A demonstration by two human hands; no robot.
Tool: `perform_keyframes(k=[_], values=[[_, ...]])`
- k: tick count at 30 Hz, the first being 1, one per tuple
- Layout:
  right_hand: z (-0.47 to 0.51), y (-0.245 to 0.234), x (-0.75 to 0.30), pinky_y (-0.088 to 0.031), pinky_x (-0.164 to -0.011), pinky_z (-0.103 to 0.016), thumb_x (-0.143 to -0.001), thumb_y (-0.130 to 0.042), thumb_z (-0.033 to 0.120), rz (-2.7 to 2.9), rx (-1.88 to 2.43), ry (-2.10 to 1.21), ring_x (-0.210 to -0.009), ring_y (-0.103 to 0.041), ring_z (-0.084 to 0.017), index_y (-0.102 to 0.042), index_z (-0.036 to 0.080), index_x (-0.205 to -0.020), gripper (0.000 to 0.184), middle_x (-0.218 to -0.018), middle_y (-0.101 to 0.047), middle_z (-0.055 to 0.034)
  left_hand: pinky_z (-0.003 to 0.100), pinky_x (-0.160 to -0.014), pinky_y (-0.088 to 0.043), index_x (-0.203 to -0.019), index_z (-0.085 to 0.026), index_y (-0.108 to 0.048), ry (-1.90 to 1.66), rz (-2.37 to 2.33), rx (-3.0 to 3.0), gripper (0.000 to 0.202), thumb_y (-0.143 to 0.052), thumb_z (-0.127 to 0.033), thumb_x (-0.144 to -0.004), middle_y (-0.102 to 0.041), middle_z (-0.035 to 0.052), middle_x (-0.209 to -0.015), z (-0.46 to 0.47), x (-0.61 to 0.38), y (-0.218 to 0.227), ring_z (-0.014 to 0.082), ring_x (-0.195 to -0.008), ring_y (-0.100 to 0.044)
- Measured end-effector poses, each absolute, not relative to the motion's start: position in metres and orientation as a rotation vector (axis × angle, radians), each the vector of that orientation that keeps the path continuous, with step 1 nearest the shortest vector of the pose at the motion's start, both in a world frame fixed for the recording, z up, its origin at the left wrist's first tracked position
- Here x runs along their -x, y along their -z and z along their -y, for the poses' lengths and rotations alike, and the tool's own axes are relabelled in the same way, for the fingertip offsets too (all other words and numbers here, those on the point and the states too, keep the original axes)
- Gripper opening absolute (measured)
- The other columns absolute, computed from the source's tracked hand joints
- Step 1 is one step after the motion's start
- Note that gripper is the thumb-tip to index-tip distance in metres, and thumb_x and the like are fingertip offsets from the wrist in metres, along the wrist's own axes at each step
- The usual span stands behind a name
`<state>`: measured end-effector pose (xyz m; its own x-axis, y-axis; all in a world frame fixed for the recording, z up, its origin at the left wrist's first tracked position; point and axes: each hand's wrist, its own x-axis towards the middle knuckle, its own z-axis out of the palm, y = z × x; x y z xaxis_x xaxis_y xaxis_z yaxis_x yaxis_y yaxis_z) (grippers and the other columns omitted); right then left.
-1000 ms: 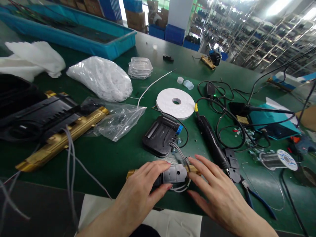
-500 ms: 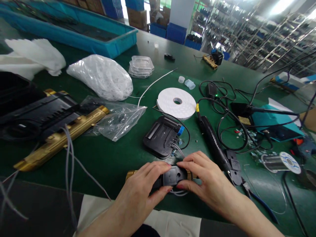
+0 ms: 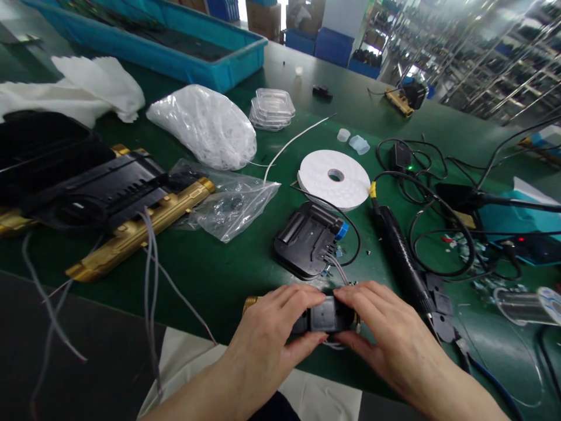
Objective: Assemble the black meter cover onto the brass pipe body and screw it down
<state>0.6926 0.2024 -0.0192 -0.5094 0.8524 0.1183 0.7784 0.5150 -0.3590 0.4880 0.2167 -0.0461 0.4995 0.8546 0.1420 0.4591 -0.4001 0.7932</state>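
Both my hands grip a brass pipe fitting (image 3: pixel 250 302) with a black plastic cover (image 3: pixel 323 314) on top, close to the table's near edge. My left hand (image 3: pixel 274 333) pinches the cover's left part between fingers and thumb. On the right side, my right hand (image 3: pixel 385 333) wraps the other end, its thumb below and fingers above. Grey wires run out under the cover and up to an open black housing (image 3: pixel 307 240) with a blue part, lying just beyond my hands. Much of the fitting is hidden by my fingers.
Left lie more brass pipe bodies (image 3: pixel 144 228) with black housings and hanging wires. Beyond are a clear zip bag (image 3: pixel 236 210), a white tape roll (image 3: pixel 335 175) and a blue bin (image 3: pixel 210 70). A black electric screwdriver (image 3: pixel 401 257), pliers (image 3: pixel 464 351) and solder spool (image 3: pixel 521 305) sit right.
The view has turned left, so everything appears shifted right. My right fingers have moved from the cover's end to press closer along its top; both hands still hold the fitting.
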Motion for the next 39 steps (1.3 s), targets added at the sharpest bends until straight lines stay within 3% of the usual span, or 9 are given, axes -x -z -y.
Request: perform_keyframes(k=[13, 28, 31, 35, 39], values=[[-0.196, 0.016, -0.691, -0.055, -0.068, -0.041, -0.076, -0.072, 0.017, 2.399, 1.441, -0.511, -0.082, -0.061, -0.024, -0.057, 0.015, -0.105, 0.033, -0.091, -0.067, -0.0078, 0.034, -0.095, -0.049, -0.115, -0.029, -0.05, -0.645, -1.017, -2.036, 0.038, -0.064, -0.013, -0.083, -0.064, -0.0016, -0.115, -0.215, -0.483, 0.044, 0.0181, -0.109, -0.06], [-0.194, 0.019, -0.688, -0.056, -0.074, -0.044, -0.074, -0.073, 0.016, 2.389, 1.453, -0.448, -0.086, -0.064, -0.026, -0.058, 0.015, -0.105, 0.034, -0.095, -0.068, -0.0099, 0.033, -0.096, -0.048, -0.114, -0.03, -0.05, -0.645, -1.025, -2.051, 0.04, -0.067, -0.014, -0.081, -0.064, -0.0033, -0.115, -0.215, -0.483, 0.046, 0.0165, -0.109, -0.06], [-0.196, 0.012, -0.697, -0.056, -0.078, -0.041, -0.076, -0.073, 0.022, 2.352, 1.446, -0.57, -0.09, -0.065, -0.025, -0.06, 0.016, -0.108, 0.036, -0.099, -0.069, -0.009, 0.032, -0.095, -0.049, -0.115, -0.031, -0.049, -0.647, -1.024, -2.053, 0.04, -0.066, -0.015, -0.082, -0.063, -0.0037, -0.115, -0.216, -0.484, 0.048, 0.0164, -0.108, -0.06], [-0.21, 0.013, -0.726, -0.055, -0.074, -0.03, -0.087, -0.06, 0.032, 1.975, 1.645, -0.583, -0.084, -0.067, -0.017, -0.063, 0.021, -0.109, 0.025, -0.099, -0.071, -0.0055, 0.034, -0.093, -0.05, -0.115, -0.031, -0.049, -0.619, -1.039, -2.052, 0.037, -0.064, -0.019, -0.083, -0.064, -0.0031, -0.115, -0.218, -0.484, 0.049, 0.0179, -0.108, -0.061], [-0.234, 0.039, -0.749, -0.053, -0.074, -0.032, -0.089, -0.051, 0.025, 1.83, 1.962, -0.325, -0.08, -0.068, -0.019, -0.068, 0.016, -0.097, 0.021, -0.09, -0.073, -0.0076, 0.035, -0.093, -0.051, -0.116, -0.031, -0.05, -0.613, -1.04, -2.064, 0.036, -0.064, -0.023, -0.084, -0.064, -0.0021, -0.116, -0.219, -0.484, 0.051, 0.0191, -0.108, -0.061]])
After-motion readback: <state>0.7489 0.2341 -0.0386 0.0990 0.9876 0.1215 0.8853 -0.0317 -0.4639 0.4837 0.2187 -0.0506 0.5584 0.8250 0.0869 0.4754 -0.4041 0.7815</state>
